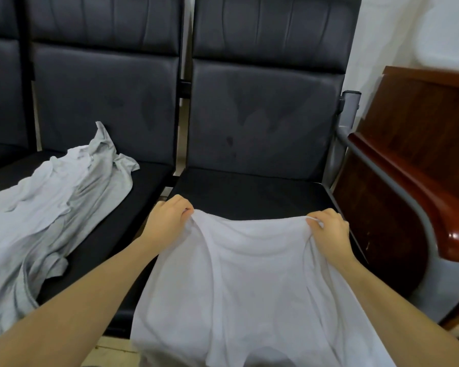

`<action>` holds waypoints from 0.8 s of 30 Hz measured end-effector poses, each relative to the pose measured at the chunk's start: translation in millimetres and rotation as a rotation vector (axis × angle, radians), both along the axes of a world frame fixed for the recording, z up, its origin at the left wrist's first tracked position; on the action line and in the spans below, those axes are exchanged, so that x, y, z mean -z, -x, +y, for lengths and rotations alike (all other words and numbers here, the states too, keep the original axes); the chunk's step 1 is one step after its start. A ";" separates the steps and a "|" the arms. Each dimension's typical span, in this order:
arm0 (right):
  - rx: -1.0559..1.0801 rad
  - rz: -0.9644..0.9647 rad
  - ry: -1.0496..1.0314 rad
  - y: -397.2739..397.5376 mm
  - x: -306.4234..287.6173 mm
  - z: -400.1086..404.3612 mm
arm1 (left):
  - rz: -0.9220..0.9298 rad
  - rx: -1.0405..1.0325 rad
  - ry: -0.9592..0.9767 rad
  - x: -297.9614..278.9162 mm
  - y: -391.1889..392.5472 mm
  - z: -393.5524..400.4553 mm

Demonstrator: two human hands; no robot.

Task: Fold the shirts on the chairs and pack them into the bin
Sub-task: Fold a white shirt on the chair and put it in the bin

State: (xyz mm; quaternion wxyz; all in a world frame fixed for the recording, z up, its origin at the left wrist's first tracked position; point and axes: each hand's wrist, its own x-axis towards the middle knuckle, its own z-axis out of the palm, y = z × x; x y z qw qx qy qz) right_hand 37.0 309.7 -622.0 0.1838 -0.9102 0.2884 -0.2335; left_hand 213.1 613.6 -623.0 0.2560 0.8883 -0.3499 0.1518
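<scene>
A white shirt (252, 284) hangs in front of the right black chair (249, 194), its top edge stretched over the seat's front part. My left hand (167, 221) grips the shirt's upper left corner. My right hand (329, 229) grips the upper right corner. The cloth drops down between my forearms past the seat's front edge. A crumpled grey shirt (51, 207) lies spread over the seat of the left black chair (133, 186). No bin is in view.
A dark red wooden desk (419, 160) stands close on the right, beside the chair's grey metal armrest (350, 112). A third black chair (0, 102) shows at the far left. Pale floor is visible below the seats.
</scene>
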 end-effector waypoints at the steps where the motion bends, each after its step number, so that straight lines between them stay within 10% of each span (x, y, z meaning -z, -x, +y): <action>1: -0.006 -0.017 -0.006 -1.1 -0.8 -0.3 | -0.007 -0.011 0.010 -3.7 -0.7 -1.7; 24: 0.108 0.121 -0.014 -29.5 9.7 -30.6 | 0.157 -0.217 -0.125 6.8 -46.0 -53.2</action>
